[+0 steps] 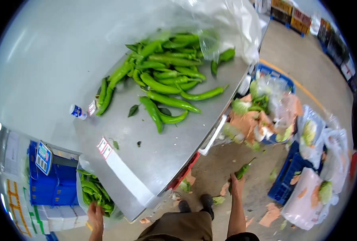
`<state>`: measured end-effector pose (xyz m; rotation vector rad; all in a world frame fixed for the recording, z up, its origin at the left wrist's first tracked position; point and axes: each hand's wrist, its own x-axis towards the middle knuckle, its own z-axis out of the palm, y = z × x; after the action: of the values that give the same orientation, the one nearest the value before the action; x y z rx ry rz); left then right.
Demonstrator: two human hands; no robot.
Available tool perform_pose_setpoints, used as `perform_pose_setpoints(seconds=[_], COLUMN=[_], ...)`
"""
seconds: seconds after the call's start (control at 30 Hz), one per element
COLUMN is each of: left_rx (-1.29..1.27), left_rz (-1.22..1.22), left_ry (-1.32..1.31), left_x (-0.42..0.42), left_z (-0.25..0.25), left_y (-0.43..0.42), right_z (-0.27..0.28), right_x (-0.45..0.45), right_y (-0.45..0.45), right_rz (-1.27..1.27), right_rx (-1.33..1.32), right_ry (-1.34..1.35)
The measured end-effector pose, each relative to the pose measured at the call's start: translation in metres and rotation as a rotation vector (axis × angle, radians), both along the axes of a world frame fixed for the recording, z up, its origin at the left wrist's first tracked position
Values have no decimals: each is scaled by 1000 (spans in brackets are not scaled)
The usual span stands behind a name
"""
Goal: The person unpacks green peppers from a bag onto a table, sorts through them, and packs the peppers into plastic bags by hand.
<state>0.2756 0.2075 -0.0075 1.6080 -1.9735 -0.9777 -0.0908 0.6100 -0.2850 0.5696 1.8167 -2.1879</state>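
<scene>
Long green peppers [168,80] lie in a loose heap on the steel table [170,146], partly under a clear plastic bag [234,24]. Off the table's right side, my right hand [236,184] is closed around a green pepper [244,168], whose stem end points up and right. My left hand [95,212] is at the lower left, against more green peppers [92,188] in a plastic-lined container beside the table. Its fingertips are partly hidden among them, so I cannot make out a grip.
A digital scale display [44,157] stands at left by a blue crate [54,184]. A small blue-and-white roll [78,112] and printed labels [104,148] are on the table. At right are a waste-filled blue crate [280,74] and bagged vegetables [307,197]; scraps litter the floor.
</scene>
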Motion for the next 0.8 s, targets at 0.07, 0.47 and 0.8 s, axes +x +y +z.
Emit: perform_pose_setpoints(seconds=[0.07,0.47,0.8], left_rx=[73,401,561], left_rz=[-136,-320,5], left_ry=[192,195,538], left_x=[-38,-374,-460], left_z=[20,-3,-26], left_y=[-10,28,-12], right_z=[102,304,279], right_x=[-26,-245,-374], right_y=[-17,-220,-316], right_rz=[51,880,1199], right_rx=[72,588,861], right_ry=[173,1134,835])
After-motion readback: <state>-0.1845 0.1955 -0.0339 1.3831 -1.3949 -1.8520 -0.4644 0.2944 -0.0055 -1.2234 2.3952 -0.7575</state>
